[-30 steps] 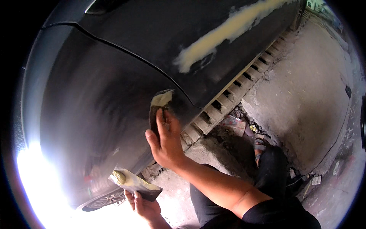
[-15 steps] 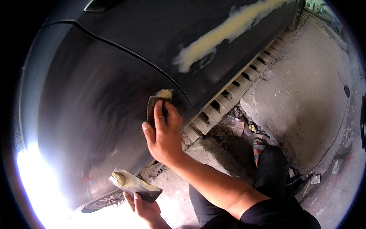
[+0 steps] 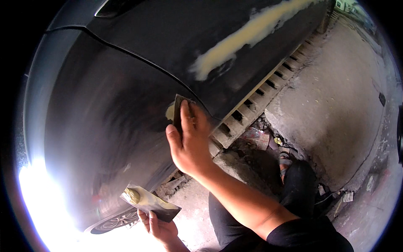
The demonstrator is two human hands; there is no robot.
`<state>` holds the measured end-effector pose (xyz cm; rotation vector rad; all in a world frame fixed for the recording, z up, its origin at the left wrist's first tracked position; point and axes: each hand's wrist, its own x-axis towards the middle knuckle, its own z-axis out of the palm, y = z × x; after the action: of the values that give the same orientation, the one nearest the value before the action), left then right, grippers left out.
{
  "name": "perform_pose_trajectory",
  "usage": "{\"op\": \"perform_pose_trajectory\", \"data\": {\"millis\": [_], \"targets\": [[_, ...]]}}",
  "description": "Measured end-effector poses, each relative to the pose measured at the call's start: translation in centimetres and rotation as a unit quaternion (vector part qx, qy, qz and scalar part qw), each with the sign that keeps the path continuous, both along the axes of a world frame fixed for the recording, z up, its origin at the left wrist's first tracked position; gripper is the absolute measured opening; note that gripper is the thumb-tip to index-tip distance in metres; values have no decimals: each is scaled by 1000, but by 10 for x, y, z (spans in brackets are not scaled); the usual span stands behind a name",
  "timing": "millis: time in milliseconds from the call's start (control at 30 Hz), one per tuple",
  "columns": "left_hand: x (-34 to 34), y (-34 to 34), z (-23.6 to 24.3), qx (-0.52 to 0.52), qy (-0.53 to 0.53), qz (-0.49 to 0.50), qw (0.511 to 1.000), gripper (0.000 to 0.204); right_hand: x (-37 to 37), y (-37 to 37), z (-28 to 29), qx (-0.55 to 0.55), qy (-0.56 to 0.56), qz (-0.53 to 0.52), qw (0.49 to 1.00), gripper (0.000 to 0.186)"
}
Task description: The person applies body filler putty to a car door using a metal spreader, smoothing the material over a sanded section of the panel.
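A dark car body panel (image 3: pixel 105 117) fills the left side, its seam (image 3: pixel 142 61) curving down to the sill. My right hand (image 3: pixel 191 145) grips a thin dark putty spreader (image 3: pixel 177 112), fingers flat along its face and thumb at its left side. The spreader's end meets the panel just left of the seam, beside a small smear of yellowish filler (image 3: pixel 169 112). Lower down, my left hand (image 3: pixel 160 230) pinches the edge of a flat dark mixing plate (image 3: pixel 166 213). A lump of olive-yellow putty (image 3: pixel 132 195) sits on the plate's far-left end, with paler streaks across it.
A long pale-yellow filler band (image 3: pixel 235 42) runs along the door panel (image 3: pixel 159 33). Below the sill lies a slotted concrete strip (image 3: pixel 239 115), then a concrete slab (image 3: pixel 331 96) and rubble (image 3: pixel 258 138). A wheel (image 3: pixel 115 222) shows at lower left, near strong glare. My sandalled foot (image 3: pixel 284 161) stands right of centre.
My right hand and the spreader have shifted a little right and the blade has turned. The yellowish smear now shows at its left rather than above its tip. My left hand barely moves.
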<state>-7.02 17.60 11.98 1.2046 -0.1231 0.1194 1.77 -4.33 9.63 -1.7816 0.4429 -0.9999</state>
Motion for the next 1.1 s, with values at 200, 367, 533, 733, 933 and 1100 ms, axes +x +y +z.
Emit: {"op": "perform_pose_trajectory", "data": {"millis": [200,367,533,733,933,1100], "targets": [[2,-2,2,2,4,-27,1000,43,-3,37,-7,-53,1,17,998,63],[2,1,-1,-1,-2,-7,1000,43,-24,17,-16,-76,19,55,995,64],[2,5,-2,7,-6,-15,1000,44,1,0,-18,14,-7,7,1000,61],[4,0,-1,6,9,-26,1000,43,-10,34,-16,-53,23,56,997,61],[2,-27,7,-34,47,-81,995,43,-67,2,-12,75,-14,322,944,57],[8,-65,9,-70,90,-91,989,42,-115,-40,-8,118,-100,554,818,48]]}}
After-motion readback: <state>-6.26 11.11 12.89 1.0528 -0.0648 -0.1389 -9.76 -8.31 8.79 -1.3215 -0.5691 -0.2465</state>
